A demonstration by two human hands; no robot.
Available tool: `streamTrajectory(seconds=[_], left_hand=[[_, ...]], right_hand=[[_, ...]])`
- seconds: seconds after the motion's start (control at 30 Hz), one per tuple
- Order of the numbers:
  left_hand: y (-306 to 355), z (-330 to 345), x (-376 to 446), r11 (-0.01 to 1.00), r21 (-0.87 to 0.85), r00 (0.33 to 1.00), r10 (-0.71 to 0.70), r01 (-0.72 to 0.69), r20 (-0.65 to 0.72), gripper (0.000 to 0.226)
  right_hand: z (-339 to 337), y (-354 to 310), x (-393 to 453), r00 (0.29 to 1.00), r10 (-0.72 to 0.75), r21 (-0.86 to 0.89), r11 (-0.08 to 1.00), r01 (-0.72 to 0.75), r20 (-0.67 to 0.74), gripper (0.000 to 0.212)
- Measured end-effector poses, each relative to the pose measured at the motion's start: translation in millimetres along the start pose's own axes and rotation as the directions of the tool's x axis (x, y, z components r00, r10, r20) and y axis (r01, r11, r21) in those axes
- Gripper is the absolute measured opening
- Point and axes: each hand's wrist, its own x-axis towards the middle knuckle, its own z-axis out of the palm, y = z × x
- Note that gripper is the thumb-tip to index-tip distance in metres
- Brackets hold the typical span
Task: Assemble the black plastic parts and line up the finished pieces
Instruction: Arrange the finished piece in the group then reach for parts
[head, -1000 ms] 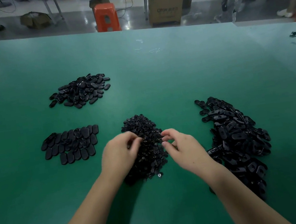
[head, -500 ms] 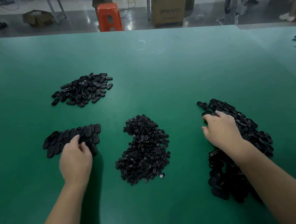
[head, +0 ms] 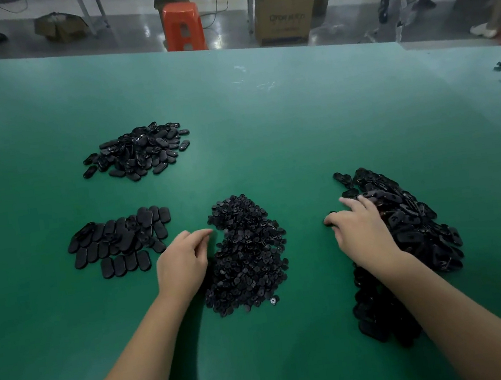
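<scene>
Four lots of black plastic parts are spread over the green table [head: 265,117]: a heap of tiny round black pieces [head: 248,254] in the middle, a long heap of larger slotted black shells [head: 407,226] to the right, flat black oval finished pieces [head: 119,242] lined up in rows on the left, and a loose pile of black oval caps [head: 139,150] further back. The left hand [head: 182,262] is held loosely curled at the small heap's left edge, nothing seen gripped. A dark part seems pinched by the right hand [head: 359,229] at the shell heap's edge. An orange plastic stool [head: 183,26] and a cardboard box [head: 282,7] are seen behind.
</scene>
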Motion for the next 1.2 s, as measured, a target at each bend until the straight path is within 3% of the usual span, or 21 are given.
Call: streamTrajectory(seconds=[0.17, 0.33, 0.57, 0.63, 0.7, 0.73, 0.8, 0.9, 1.07, 1.2], left_hand=[[-8, 1, -1, 0.995, -0.068, 0.996, 0.080, -0.078, 0.027, 0.023], [-10, 3, -1, 0.993, -0.091, 0.995, 0.081, -0.076, 0.054, 0.014], [-11, 4, 1, 0.993, -0.107, 0.996, 0.064, -0.056, 0.067, 0.010], [-11, 4, 1, 0.993, -0.110, 0.996, 0.060, -0.052, 0.070, 0.011], [-11, 3, 1, 0.991, -0.121, 0.996, 0.059, -0.050, 0.073, 0.011], [-11, 3, 1, 0.991, -0.124, 0.996, 0.056, -0.047, 0.075, 0.010], [-10, 3, 1, 0.991, -0.125, 0.996, 0.048, -0.038, 0.078, 0.007], [-9, 3, 2, 0.993, -0.116, 0.996, 0.039, -0.029, 0.079, 0.005], [-10, 5, 1, 0.995, -0.105, 0.997, 0.007, 0.000, 0.071, 0.007], [-9, 6, 2, 0.997, -0.066, 0.998, -0.023, 0.028, 0.066, 0.010]], right_hand=[[-1, -13, -2, 0.998, 0.057, 0.242, 0.969, -0.055, -0.002, 0.041], [4, -13, 2, 0.995, 0.090, 0.169, 0.981, -0.098, 0.052, 0.030], [1, -21, 6, 0.982, 0.161, 0.273, 0.945, -0.181, 0.095, 0.021], [-3, -28, 7, 0.956, 0.266, 0.545, 0.787, -0.288, 0.121, 0.023], [-2, -41, 2, 0.914, 0.346, 0.822, 0.442, -0.359, 0.213, 0.029], [1, -50, -2, 0.896, 0.358, 0.882, 0.289, -0.373, 0.261, 0.033], [9, -67, -9, 0.874, 0.380, 0.910, 0.156, -0.384, 0.303, 0.038], [21, -88, -16, 0.846, 0.463, 0.919, 0.147, -0.367, 0.264, 0.043], [32, -103, -31, 0.850, 0.522, 0.930, 0.276, -0.244, 0.068, 0.046], [33, -103, -32, 0.857, 0.512, 0.948, 0.242, -0.206, 0.056, 0.038]])
